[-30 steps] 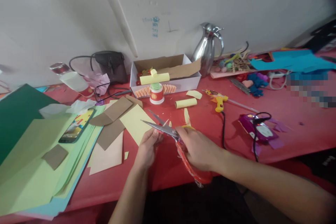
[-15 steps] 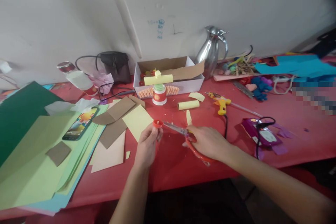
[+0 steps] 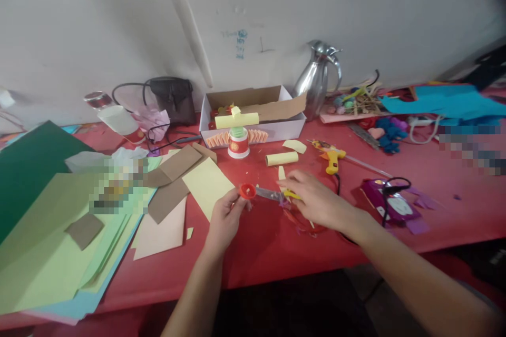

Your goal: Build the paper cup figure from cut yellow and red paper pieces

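Left hand (image 3: 226, 216) pinches a small red paper ring (image 3: 247, 190) between its fingertips. Right hand (image 3: 316, 200), fingers loosely curled, lies palm-down over the orange-handled steel scissors (image 3: 272, 195), which lie on the red table (image 3: 435, 168); whether it grips them cannot be told. At twelve o'clock: a yellow paper roll (image 3: 281, 158). At two o'clock: a yellow glue gun (image 3: 331, 159).

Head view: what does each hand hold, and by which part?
Left hand pinches a small red paper ring by its edge. Right hand rests over the scissors handles; grip unclear.
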Demonstrator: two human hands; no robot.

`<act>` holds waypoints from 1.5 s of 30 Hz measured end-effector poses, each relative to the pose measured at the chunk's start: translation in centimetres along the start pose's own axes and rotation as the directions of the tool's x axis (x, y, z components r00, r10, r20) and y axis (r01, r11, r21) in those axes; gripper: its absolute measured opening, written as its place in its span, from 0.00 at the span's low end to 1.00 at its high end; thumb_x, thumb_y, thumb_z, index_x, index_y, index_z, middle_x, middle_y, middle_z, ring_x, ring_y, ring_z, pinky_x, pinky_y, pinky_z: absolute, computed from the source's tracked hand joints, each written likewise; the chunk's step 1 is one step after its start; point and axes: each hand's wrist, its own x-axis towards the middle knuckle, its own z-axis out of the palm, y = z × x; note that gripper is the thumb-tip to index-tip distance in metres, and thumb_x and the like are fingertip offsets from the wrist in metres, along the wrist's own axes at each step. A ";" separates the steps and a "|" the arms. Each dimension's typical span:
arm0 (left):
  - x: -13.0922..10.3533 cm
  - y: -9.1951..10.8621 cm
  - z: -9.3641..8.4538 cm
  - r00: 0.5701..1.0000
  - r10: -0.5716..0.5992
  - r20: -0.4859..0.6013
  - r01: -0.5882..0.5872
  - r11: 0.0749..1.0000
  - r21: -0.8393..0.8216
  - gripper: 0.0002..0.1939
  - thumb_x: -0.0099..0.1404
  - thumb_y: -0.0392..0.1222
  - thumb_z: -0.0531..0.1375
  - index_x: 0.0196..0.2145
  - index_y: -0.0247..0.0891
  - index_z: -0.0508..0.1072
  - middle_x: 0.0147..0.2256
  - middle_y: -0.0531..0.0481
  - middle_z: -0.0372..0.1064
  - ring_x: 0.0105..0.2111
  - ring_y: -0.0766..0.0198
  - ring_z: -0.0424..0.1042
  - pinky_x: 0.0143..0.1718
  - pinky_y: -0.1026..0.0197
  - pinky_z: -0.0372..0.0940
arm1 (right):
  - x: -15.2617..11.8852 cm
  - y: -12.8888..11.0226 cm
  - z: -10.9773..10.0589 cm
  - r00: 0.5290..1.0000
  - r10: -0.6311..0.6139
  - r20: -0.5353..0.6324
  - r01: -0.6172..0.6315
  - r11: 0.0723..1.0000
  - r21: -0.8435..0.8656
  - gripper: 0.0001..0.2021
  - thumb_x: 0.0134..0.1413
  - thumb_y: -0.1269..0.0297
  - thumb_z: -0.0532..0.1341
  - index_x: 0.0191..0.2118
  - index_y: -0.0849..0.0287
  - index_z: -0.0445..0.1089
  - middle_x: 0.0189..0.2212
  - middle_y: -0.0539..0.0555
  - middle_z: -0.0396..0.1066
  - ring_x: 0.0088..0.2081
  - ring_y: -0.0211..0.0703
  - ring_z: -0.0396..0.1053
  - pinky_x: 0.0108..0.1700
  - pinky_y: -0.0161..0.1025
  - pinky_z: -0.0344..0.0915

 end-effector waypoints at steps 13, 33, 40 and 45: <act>-0.8 -1.4 -0.1 0.990 -0.039 0.135 0.095 0.894 -0.438 0.06 0.61 0.44 0.65 0.31 0.40 0.79 0.27 0.51 0.71 0.31 0.62 0.67 0.39 0.59 0.64 | 0.9 -6.7 2.8 0.877 -0.094 -0.472 0.364 0.771 0.522 0.12 0.56 0.62 0.67 0.46 0.53 0.73 0.41 0.54 0.73 0.44 0.45 0.72 0.47 0.43 0.69; -0.1 -1.6 0.6 0.980 -0.186 -0.064 0.134 0.871 -0.473 0.10 0.59 0.42 0.67 0.39 0.40 0.81 0.39 0.46 0.79 0.42 0.57 0.74 0.48 0.56 0.67 | 1.8 -5.6 4.8 0.902 0.107 -0.418 0.234 0.692 0.683 0.15 0.54 0.67 0.67 0.49 0.54 0.72 0.42 0.54 0.77 0.42 0.43 0.75 0.46 0.42 0.73; -0.1 -0.5 0.6 0.990 -0.039 -0.137 -0.022 0.910 -0.413 0.14 0.55 0.38 0.69 0.41 0.44 0.81 0.41 0.47 0.77 0.42 0.59 0.74 0.45 0.58 0.68 | 1.6 -5.6 4.9 0.882 0.210 -0.422 0.192 0.658 0.728 0.04 0.57 0.64 0.65 0.38 0.55 0.74 0.38 0.54 0.79 0.39 0.45 0.77 0.43 0.42 0.75; -0.4 0.0 0.6 0.961 0.147 -0.234 -0.207 0.944 -0.257 0.09 0.55 0.35 0.69 0.35 0.44 0.82 0.34 0.47 0.75 0.37 0.60 0.73 0.39 0.59 0.68 | 1.2 -5.8 5.0 0.850 0.135 -0.509 0.264 0.728 0.633 0.04 0.58 0.67 0.63 0.39 0.53 0.75 0.38 0.53 0.79 0.40 0.44 0.77 0.42 0.41 0.75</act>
